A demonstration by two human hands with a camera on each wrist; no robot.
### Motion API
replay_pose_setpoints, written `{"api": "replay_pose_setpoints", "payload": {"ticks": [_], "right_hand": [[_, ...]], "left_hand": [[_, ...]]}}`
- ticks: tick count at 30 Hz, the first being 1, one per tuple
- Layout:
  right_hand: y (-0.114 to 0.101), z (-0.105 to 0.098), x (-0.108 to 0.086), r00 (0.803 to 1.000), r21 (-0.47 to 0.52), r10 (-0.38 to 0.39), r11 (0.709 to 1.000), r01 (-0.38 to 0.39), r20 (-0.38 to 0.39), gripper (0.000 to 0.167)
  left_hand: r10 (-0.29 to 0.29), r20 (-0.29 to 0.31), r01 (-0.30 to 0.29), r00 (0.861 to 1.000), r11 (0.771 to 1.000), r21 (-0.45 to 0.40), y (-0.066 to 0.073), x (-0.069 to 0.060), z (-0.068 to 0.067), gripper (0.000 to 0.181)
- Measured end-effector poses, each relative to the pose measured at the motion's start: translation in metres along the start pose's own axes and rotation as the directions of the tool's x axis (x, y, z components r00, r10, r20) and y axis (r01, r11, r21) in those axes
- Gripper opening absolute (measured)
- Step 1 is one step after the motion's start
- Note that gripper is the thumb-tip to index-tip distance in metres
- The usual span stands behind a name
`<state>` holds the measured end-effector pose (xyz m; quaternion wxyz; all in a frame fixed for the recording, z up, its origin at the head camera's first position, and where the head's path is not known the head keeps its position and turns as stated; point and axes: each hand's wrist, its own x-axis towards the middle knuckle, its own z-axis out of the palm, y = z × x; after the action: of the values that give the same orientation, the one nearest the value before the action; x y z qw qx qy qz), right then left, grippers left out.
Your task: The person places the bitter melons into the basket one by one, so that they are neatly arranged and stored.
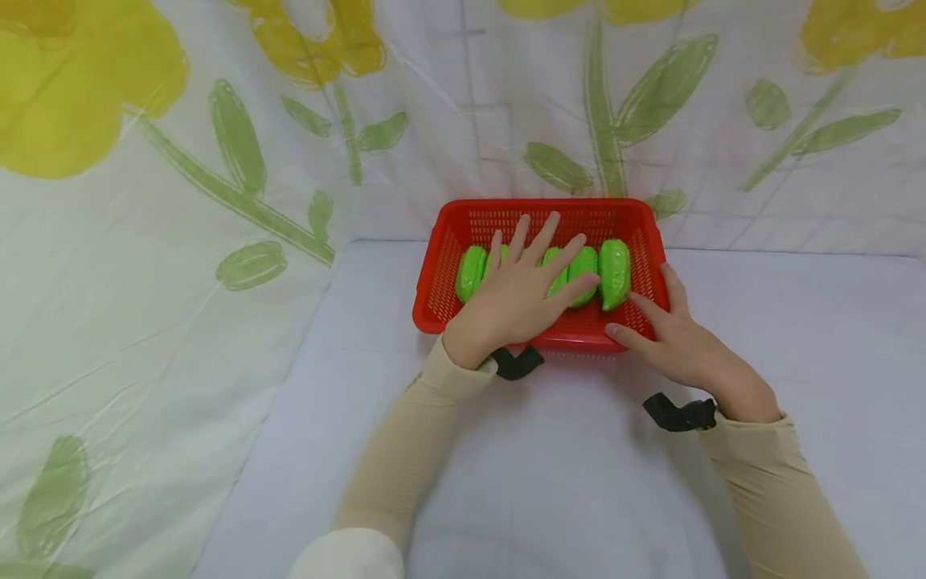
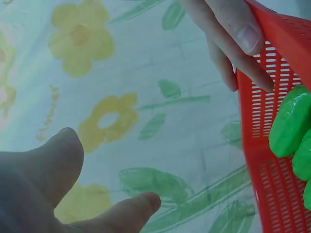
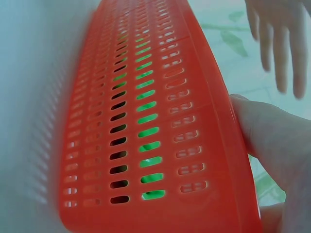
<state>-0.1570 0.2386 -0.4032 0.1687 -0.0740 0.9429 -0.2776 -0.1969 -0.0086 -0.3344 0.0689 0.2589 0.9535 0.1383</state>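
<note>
A red plastic basket [image 1: 531,338] with slotted walls stands at the back of the table. In it lies a row of several glossy bright green, ridged pieces [image 1: 614,272] that look like toy star fruit; some are partly hidden by my left hand. My left hand [image 1: 510,297] hovers over the basket with fingers spread, palm down and holding nothing visible. At the basket's front right corner, my right hand [image 1: 690,350] holds the rim. Its thumb reaches over the front edge, and its other fingers straddle the right wall. The left wrist view shows these fingers [image 2: 248,39] on both sides of the wall.
Behind the basket hangs a white cloth [image 1: 499,137] printed with yellow flowers and green leaves, which also runs down the left side. The pale table [image 1: 550,482] stretches out in front. A black strap piece [image 1: 680,412] sticks out from each wrist.
</note>
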Motion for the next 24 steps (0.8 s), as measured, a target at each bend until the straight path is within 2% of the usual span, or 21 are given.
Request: {"api": "replay_pose_setpoints", "payload": {"ticks": [7,12,17,24], "right_hand": [[0.005,-0.001,-0.002,1.0,-0.003,0.002,1.0,-0.002,-0.003,0.094],[0.006,-0.002,-0.002,1.0,-0.004,0.0,1.0,0.0,-0.007,0.093],[0.005,-0.002,-0.001,1.0,0.002,0.0,1.0,0.0,-0.002,0.094],[0.004,-0.001,-0.001,1.0,-0.006,0.007,1.0,-0.007,-0.001,0.094]], "left_hand": [[-0.027,-0.055,0.028,0.998,1.0,0.013,0.0,-0.033,0.005,0.074],[-0.032,-0.06,0.033,0.998,0.999,0.016,-0.002,-0.053,0.004,0.074],[-0.04,-0.063,0.039,0.997,0.999,-0.011,-0.005,-0.062,0.003,0.075],[-0.044,-0.062,0.043,0.997,0.999,-0.02,-0.01,-0.063,0.005,0.077]]}}
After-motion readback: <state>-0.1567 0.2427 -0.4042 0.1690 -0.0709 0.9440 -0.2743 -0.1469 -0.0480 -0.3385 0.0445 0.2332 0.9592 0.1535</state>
